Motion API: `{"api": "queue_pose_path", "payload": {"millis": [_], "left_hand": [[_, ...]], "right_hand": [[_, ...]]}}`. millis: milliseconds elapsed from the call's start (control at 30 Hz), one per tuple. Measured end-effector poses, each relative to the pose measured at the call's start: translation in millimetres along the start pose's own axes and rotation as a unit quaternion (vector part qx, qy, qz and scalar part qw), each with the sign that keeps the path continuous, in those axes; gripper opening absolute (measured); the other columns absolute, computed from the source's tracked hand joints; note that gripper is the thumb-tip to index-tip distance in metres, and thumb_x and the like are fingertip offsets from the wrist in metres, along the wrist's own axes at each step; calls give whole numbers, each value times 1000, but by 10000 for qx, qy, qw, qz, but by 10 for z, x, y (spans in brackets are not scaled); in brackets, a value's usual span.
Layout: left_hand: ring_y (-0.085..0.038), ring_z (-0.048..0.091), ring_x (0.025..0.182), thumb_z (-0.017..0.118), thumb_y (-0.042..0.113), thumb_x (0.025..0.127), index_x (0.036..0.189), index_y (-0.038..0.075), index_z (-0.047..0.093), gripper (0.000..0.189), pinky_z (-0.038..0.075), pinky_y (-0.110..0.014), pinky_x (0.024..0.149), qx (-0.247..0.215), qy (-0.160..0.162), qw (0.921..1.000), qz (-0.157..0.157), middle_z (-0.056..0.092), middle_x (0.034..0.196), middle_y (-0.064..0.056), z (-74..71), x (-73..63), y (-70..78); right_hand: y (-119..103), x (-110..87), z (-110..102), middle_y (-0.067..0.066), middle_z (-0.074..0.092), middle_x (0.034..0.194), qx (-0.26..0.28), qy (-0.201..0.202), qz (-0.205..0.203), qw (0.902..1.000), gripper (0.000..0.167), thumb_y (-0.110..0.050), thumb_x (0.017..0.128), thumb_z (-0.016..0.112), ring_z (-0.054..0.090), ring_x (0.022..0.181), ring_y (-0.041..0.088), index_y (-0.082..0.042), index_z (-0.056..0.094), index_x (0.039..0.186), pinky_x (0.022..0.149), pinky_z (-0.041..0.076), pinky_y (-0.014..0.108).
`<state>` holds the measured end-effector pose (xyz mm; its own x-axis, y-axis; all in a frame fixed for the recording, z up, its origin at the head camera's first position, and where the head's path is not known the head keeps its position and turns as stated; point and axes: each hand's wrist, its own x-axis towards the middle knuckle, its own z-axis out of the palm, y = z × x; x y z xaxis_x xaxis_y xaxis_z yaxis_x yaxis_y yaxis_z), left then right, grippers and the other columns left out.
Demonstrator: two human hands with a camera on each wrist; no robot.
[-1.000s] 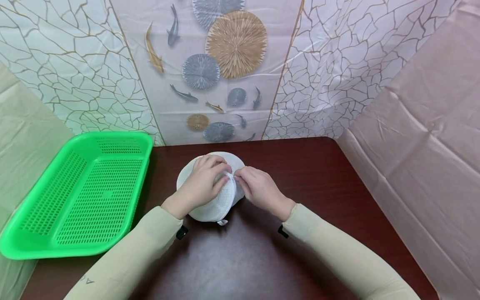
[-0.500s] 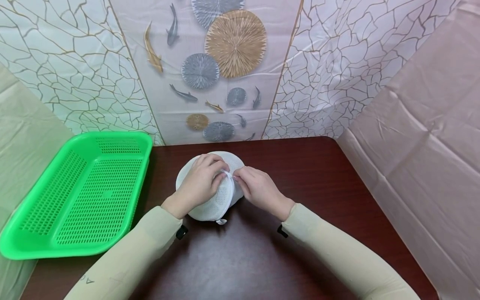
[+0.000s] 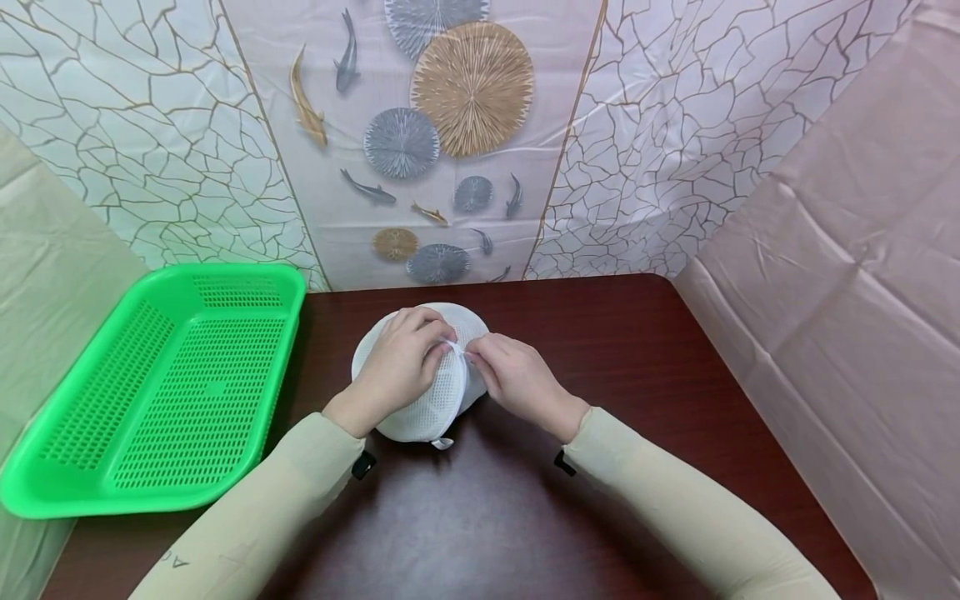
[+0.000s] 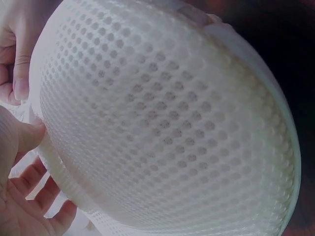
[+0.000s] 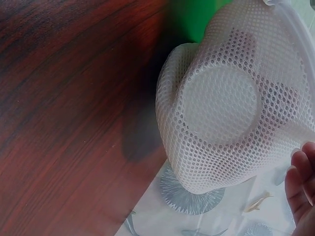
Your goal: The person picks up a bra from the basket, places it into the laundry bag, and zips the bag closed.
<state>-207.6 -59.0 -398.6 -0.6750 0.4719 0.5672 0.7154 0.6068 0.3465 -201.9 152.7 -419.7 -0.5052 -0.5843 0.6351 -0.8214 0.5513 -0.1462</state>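
Observation:
A white mesh laundry bag [image 3: 427, 417] with a zipped edge stands on the dark table in the head view, its round face turned left and toward me. My left hand [image 3: 396, 362] lies over that face and pinches the top of the zipped edge between thumb and fingers. Close beside it, my right hand [image 3: 519, 379] pinches the same edge from the right; the zip pull is too small to make out. A small loop tab [image 3: 442, 443] sticks out at the bag's lower edge. Through the mesh in the right wrist view, a round pale patch [image 5: 221, 105] shows.
A green perforated plastic basket [image 3: 217, 390] stands on the left of the dark red wooden table [image 3: 600, 333]. Patterned cloth [image 3: 472, 92] hangs behind the table, and plain beige cloth [image 3: 847, 275] closes off the right side.
My left thumb and fingers have closed nearer together on the bag's edge, which has shifted slightly left. The right hand has stayed nearly still.

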Motion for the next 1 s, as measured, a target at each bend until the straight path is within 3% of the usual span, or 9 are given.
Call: {"api": "queue_pose_path", "payload": {"millis": [133,300,600,733,833,1000], "left_hand": [[-29,52,101,66,8,89,98,12,68,9,38,-44,94,1,72,9999,-106,59,107,-6,-27,5,-20],[-30,52,101,66,7,90,97,10,68,8,39,-44,91,8,248,9983,-527,59,104,-6,-82,16,-76],[-30,52,103,64,9,91,99,11,68,9,41,-45,90,1,228,9954,-929,59,105,-7,-118,1,-130],[-30,50,105,62,12,93,101,10,67,10,38,-45,94,8,47,9930,-1180,59,107,-7,-121,-2,-161],[-31,50,109,61,12,93,104,9,66,13,34,-47,98,35,-178,9948,-999,60,110,-8,-123,6,-133],[-27,49,115,57,11,94,107,11,68,17,24,-50,105,88,-669,9977,-102,61,114,-4,-103,27,-19]], "right_hand": [[1,3,4,1,62,91,-68,44,-67,9999,5,-9,95,59,58,82,14,-7,58,100,71,50,30],[-3,-6,22,2,63,91,-195,65,-195,9996,5,-10,96,57,60,85,15,-7,59,99,74,51,30],[4,-18,46,1,60,86,-152,46,-250,9996,6,-11,97,56,57,79,15,-7,59,100,69,49,29],[6,-15,47,0,57,83,-172,4,-259,9995,6,-11,97,55,55,77,15,-7,59,100,68,49,30],[3,-14,38,0,56,83,-203,-7,-255,9995,6,-12,98,54,55,76,15,-7,58,99,67,48,29],[4,-11,21,-1,58,85,-275,71,-131,9995,5,-12,97,56,57,78,16,-7,58,100,69,48,29]]}}
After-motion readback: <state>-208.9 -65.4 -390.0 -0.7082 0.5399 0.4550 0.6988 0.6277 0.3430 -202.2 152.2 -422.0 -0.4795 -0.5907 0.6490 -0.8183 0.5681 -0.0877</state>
